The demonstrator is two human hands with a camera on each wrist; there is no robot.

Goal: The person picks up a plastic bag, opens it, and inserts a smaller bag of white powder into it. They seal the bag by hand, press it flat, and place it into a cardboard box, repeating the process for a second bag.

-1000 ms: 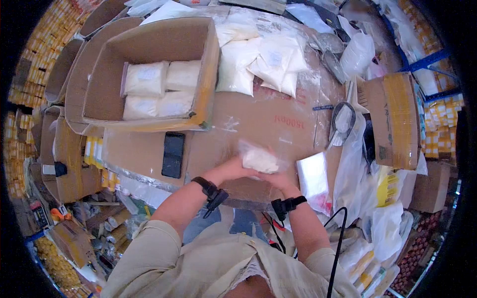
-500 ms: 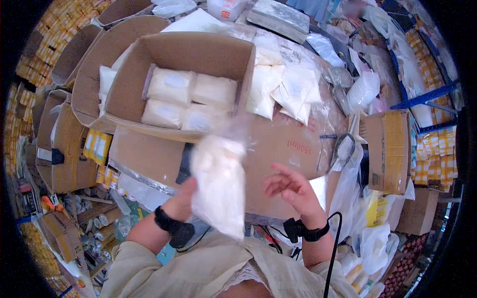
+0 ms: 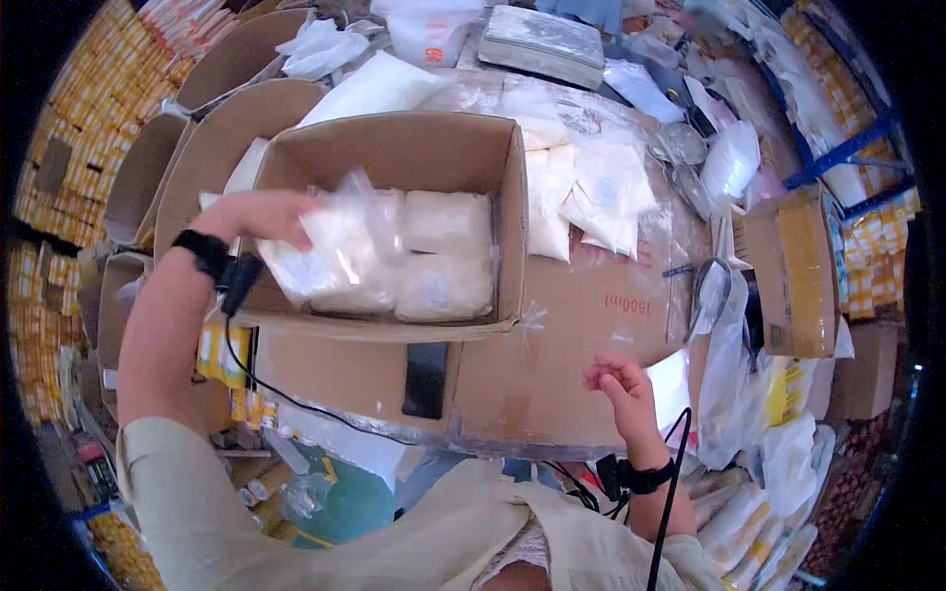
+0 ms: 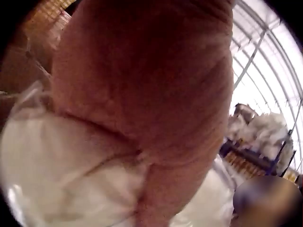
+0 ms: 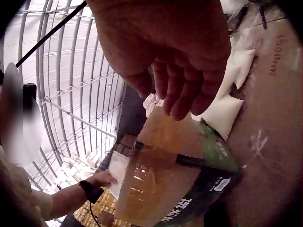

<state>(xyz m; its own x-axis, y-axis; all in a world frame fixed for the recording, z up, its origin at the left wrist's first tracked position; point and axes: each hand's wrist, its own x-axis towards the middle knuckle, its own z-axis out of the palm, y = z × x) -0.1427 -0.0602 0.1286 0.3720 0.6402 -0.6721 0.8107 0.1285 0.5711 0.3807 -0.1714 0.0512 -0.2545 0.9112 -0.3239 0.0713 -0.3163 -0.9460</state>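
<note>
My left hand (image 3: 276,215) grips a clear plastic bag of white powder (image 3: 330,261) by its left side, over the left part of an open cardboard box (image 3: 394,148). Up close in the left wrist view, the hand (image 4: 147,85) covers part of the bag (image 4: 57,165). More powder bags (image 3: 448,222) lie flat inside the box, partly hidden by the held one. Away to the right, my right hand (image 3: 621,384) hovers above the cardboard-covered table with its fingers loosely curled and holding nothing. The right wrist view shows the right hand (image 5: 170,56) near the taped box side (image 5: 156,170).
A black phone (image 3: 425,379) lies in front of the box. Filled powder bags (image 3: 606,187) are piled to its right. Farther right are a scoop (image 3: 708,295), flat plastic bags (image 3: 670,389) beside my right hand, and another cardboard box (image 3: 793,276). Behind stands a metal-topped scale-like block (image 3: 542,44).
Both hands held the bag near the table's front; my right hand let go. My left hand carried the bag leftward and forward to the box. The head view has shifted left.
</note>
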